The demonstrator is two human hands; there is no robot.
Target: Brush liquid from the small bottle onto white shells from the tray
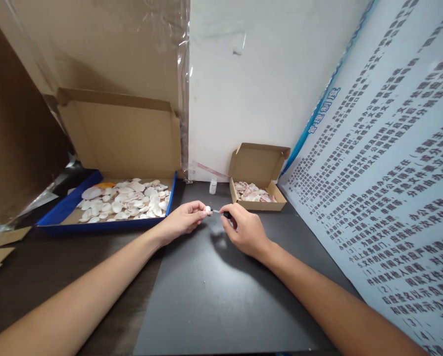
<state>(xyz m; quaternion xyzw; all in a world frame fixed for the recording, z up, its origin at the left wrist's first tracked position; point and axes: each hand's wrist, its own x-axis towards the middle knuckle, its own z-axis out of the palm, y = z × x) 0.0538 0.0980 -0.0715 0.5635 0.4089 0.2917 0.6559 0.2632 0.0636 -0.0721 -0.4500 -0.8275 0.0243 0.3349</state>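
Note:
My left hand (184, 220) pinches a small white shell (208, 210) between its fingertips, just above the dark mat (214, 291). My right hand (243, 230) is closed round a thin brush with a black handle (225, 214), whose pale tip touches the shell. Both hands meet at the middle of the mat. A small clear bottle (213, 186) stands behind them near the wall.
A blue-edged cardboard tray (63, 210) at the left holds several white and pink shells (124, 199). A small open cardboard box (258, 175) at the back right holds several patterned shells. A printed poster (392, 188) leans along the right side. Cardboard sheets stand at the left.

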